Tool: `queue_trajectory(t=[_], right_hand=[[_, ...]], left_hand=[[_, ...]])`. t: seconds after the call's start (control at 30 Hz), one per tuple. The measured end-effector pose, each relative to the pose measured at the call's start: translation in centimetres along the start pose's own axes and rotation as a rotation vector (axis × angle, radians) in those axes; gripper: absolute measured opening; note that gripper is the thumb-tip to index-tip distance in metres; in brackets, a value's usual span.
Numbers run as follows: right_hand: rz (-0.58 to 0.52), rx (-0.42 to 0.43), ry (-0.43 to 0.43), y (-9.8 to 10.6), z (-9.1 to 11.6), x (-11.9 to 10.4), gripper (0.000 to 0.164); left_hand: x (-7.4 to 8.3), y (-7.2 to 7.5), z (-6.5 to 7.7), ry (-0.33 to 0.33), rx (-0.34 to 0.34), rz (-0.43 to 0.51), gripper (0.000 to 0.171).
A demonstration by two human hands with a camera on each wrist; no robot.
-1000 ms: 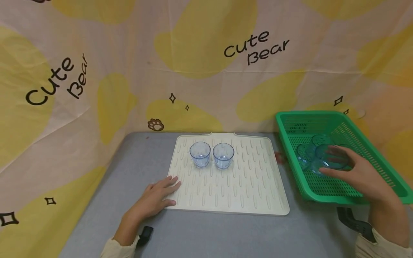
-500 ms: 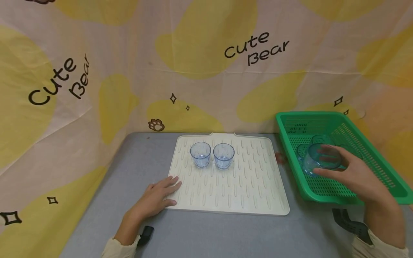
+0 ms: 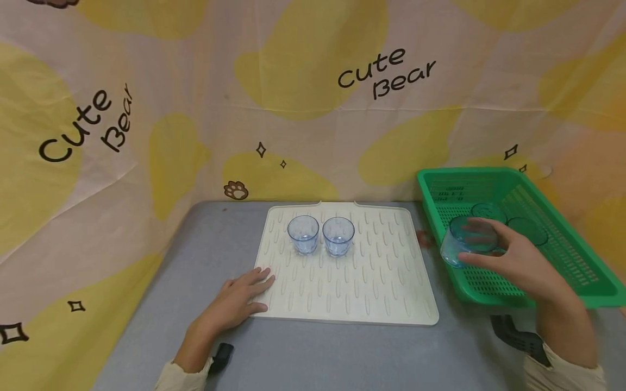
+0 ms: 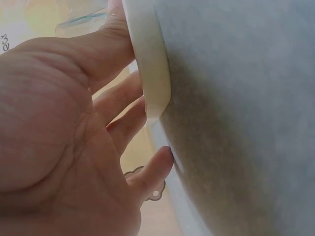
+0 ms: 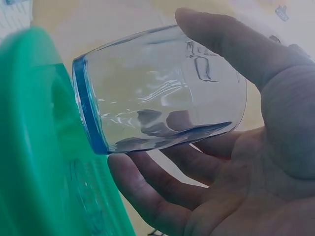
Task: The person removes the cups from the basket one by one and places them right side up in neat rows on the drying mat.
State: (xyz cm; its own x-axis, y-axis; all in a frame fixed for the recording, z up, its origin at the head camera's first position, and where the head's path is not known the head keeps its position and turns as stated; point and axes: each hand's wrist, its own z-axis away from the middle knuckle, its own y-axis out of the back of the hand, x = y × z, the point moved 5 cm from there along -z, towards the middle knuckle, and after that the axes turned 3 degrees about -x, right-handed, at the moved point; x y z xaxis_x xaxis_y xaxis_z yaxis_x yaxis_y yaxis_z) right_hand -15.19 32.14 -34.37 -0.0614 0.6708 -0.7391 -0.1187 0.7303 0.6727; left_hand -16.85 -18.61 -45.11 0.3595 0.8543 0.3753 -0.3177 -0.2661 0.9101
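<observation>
My right hand holds a clear bluish drinking glass between thumb and curled fingers, tilted, over the left side of the green basket. In the right wrist view its thick blue base points toward the basket's rim. More glasses lie inside the basket behind the hand. My left hand rests with extended fingers on the left front edge of a white ribbed drying mat. Two glasses, a left one and a right one, stand side by side on the mat's back half.
A grey cloth-covered table lies under the mat and basket. Behind it hangs a yellow and pale patterned curtain. The basket's raised wall stands to the right of the mat, with a narrow strip of table between.
My right hand has lifted the glass and carried it left, from inside the basket to above its left wall. My left hand and the two glasses on the mat have stayed put.
</observation>
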Motion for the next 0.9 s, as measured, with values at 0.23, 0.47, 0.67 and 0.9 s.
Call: queue_trajectory(t=[0.23, 0.47, 0.67, 0.9], right_hand=[[-0.05, -0.008, 0.038, -1.6, -0.5, -1.5, 0.063], [-0.097, -0.032, 0.037, -4.4, -1.7, -3.2, 0.072], [-0.097, -0.014, -0.042, -6.1, -2.8, -4.0, 0.086], [-0.12, -0.023, -0.021, -7.9, -3.9, -4.9, 0.088]], left_hand=[[0.0, -0.2, 0.2, -0.007, 0.008, -0.006, 0.066], [-0.2, -0.5, 0.7, 0.014, -0.001, -0.015, 0.066], [0.1, -0.1, 0.4, 0.011, 0.02, -0.017, 0.066], [0.3, 0.1, 0.1, 0.013, 0.022, -0.031, 0.066]])
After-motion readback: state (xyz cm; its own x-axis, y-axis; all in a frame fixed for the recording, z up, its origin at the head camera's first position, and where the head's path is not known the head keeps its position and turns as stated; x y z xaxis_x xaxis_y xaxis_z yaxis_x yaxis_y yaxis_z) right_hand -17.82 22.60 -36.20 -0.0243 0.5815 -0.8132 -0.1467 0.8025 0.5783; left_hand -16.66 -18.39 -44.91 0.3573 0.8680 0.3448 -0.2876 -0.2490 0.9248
